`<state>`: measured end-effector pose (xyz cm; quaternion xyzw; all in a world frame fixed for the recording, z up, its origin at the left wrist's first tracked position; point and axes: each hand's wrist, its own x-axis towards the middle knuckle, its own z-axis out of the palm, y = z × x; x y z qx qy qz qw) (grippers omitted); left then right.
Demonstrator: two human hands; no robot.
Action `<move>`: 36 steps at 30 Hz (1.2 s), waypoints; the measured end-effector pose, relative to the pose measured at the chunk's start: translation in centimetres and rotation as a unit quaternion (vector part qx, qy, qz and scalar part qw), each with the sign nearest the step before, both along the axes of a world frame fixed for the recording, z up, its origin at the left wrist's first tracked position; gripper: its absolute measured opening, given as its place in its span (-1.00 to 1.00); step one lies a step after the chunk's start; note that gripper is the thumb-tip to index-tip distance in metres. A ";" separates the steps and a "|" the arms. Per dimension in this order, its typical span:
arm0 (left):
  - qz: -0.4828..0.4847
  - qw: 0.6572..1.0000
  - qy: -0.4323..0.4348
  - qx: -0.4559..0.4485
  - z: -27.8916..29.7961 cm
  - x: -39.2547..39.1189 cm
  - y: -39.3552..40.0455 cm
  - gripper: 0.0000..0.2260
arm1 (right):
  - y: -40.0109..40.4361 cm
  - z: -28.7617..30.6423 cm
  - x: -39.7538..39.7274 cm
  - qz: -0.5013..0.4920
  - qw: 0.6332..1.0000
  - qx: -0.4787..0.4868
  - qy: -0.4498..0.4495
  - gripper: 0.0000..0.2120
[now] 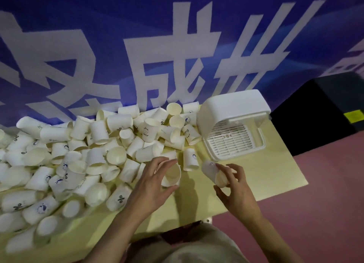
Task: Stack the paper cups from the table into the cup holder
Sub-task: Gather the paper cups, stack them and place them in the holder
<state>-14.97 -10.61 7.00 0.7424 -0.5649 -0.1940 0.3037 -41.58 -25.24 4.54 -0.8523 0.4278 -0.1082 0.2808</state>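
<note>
A heap of white paper cups covers the left and far side of a pale yellow table. Near the front edge, the left hand grips one cup lying on its side. The right hand holds a second cup — tilted, just in front of the white cup holder at the far right corner.

Before me hangs a blue banner wall with big white characters; my pale yellow tabletop stands on dull pink floor, beside a black box.
</note>
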 end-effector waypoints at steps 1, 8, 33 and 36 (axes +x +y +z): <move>0.005 1.000 0.001 0.000 -0.3 -1.6 -1.9 -0.37 | -1.8 0.0 -1.2 0.002 1.000 -0.001 -0.011 -0.26; 0.036 0.999 0.038 0.009 -1.3 -10.1 -14.7 -0.42 | -12.4 -0.2 -7.6 -0.002 0.998 0.003 -0.058 -0.30; 0.072 0.971 -0.036 0.226 -8.8 -14.5 -26.8 -0.29 | -25.2 -2.7 -7.7 0.129 0.988 0.042 -0.070 -0.36; 0.094 0.976 -0.031 0.193 -8.1 -14.3 -25.3 -0.33 | -24.4 -2.6 -6.5 0.150 0.985 0.042 -0.071 -0.34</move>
